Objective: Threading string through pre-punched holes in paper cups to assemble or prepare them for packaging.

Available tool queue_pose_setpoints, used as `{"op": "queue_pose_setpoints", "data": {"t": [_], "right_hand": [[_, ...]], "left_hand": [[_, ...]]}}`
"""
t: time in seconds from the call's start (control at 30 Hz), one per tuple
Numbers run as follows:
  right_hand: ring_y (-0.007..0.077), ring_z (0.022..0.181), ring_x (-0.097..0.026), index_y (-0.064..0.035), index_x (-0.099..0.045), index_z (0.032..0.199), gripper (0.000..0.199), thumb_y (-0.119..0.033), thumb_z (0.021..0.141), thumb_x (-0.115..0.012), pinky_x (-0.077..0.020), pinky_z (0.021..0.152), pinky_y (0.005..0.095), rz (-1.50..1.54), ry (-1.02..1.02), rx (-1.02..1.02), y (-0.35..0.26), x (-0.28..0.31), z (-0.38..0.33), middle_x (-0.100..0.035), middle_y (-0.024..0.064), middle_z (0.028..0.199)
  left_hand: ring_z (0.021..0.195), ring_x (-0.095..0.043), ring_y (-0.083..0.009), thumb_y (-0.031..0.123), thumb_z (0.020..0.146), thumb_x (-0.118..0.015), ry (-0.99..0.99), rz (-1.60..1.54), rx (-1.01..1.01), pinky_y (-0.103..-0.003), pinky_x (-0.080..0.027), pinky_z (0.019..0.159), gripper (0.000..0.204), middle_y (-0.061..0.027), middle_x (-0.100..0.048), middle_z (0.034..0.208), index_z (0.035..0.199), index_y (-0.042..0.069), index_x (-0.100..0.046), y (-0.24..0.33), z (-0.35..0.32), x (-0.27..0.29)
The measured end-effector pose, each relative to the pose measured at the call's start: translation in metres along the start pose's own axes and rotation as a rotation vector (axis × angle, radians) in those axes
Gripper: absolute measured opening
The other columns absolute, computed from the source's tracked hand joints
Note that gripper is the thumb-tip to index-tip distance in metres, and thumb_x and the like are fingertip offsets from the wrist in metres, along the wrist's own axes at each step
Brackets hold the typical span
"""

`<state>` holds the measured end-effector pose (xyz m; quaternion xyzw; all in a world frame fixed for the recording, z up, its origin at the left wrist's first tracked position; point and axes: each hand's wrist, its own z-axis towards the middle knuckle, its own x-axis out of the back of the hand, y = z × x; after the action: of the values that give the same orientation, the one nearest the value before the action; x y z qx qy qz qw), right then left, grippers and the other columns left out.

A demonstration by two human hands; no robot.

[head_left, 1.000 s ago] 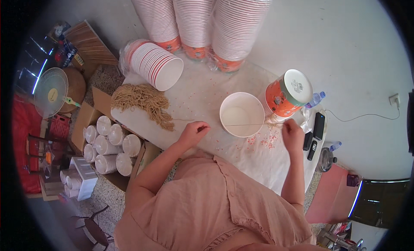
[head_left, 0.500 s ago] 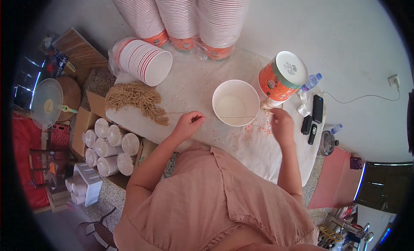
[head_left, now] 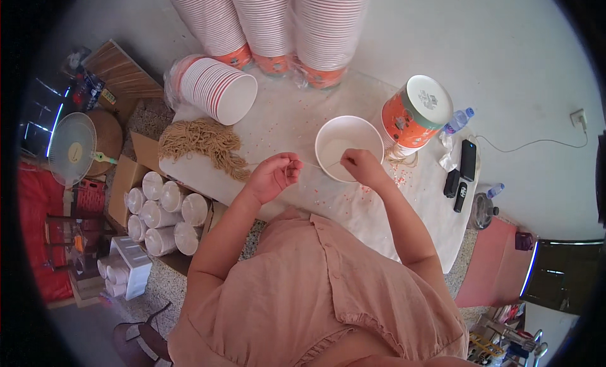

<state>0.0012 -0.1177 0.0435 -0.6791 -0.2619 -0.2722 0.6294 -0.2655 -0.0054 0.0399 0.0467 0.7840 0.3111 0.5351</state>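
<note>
A thin tan string point(head_left: 314, 164) stretches between my two hands in front of a white paper bucket point(head_left: 320, 149), which stands with its mouth up. My left hand point(head_left: 274, 177) is turned partly palm up, fingers curled on the string. Over the bucket's near rim, my right hand point(head_left: 365, 168) pinches the other part of it. Left of my left hand lies a loose bundle of tan string point(head_left: 202, 143), with a strand trailing toward that hand. Beside the white bucket stands an upside-down orange patterned bucket point(head_left: 404, 122); short cut strings point(head_left: 399, 154) lie at its base.
Tall wrapped stacks of paper buckets point(head_left: 328, 29) stand at the back, with another stack point(head_left: 218, 89) lying on its side. Black devices point(head_left: 467, 160) and a plastic bottle point(head_left: 459, 119) are at the right. A carton of white wrapped tubs point(head_left: 161, 214) sits left of the table.
My right hand has moved left from beside the orange bucket to the white bucket's near rim, closer to my left hand. My left hand has turned more palm up.
</note>
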Motion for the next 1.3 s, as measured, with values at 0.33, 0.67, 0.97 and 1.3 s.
{"op": "queue_pose_setpoints", "data": {"t": [0.33, 0.67, 0.97, 1.3], "right_hand": [[0.0306, 0.067, -0.064, -0.0015, -0.064, 0.085, 0.014, -0.015, 0.087, -0.061, -0.0489, 0.063, 0.0384, 0.15, 0.111, -0.057, -0.023, 0.015, -0.016, -0.065, 0.0163, 0.074], [0.0287, 0.066, -0.063, -0.0047, -0.065, 0.087, 0.012, -0.017, 0.087, -0.062, -0.0489, 0.062, 0.0374, 0.111, 0.063, -0.005, -0.043, 0.026, -0.025, -0.064, 0.0142, 0.073], [0.029, 0.066, -0.064, -0.0044, -0.067, 0.086, 0.011, -0.015, 0.085, -0.063, -0.0489, 0.06, 0.0368, 0.112, 0.077, 0.131, -0.06, 0.033, -0.02, -0.065, 0.0134, 0.076], [0.0297, 0.069, -0.065, -0.0034, -0.066, 0.088, 0.011, -0.013, 0.085, -0.063, -0.0486, 0.062, 0.0361, 0.176, 0.149, 0.117, -0.039, 0.026, -0.003, -0.066, 0.0156, 0.079]], "left_hand": [[0.103, -0.065, -0.0259, 0.005, 0.092, -0.054, 0.193, 0.296, -0.127, -0.035, -0.054, 0.087, 0.027, -0.0146, -0.065, 0.113, 0.119, -0.001, -0.056, 0.0, 0.008, -0.023], [0.076, -0.063, -0.0138, 0.012, 0.093, -0.059, 0.306, 1.004, -0.373, -0.026, -0.05, 0.065, 0.013, -0.0072, -0.066, 0.093, 0.099, 0.001, -0.06, -0.019, 0.034, -0.03], [0.068, -0.056, -0.009, 0.012, 0.089, -0.063, 0.355, 0.961, -0.361, -0.026, -0.047, 0.064, 0.013, -0.0034, -0.064, 0.078, 0.092, 0.0, -0.062, -0.037, 0.058, -0.043], [0.069, -0.056, -0.0077, 0.014, 0.089, -0.064, 0.172, 1.165, -0.176, -0.025, -0.048, 0.063, 0.015, -0.0016, -0.064, 0.076, 0.093, -0.001, -0.065, -0.038, 0.05, -0.054]]}}
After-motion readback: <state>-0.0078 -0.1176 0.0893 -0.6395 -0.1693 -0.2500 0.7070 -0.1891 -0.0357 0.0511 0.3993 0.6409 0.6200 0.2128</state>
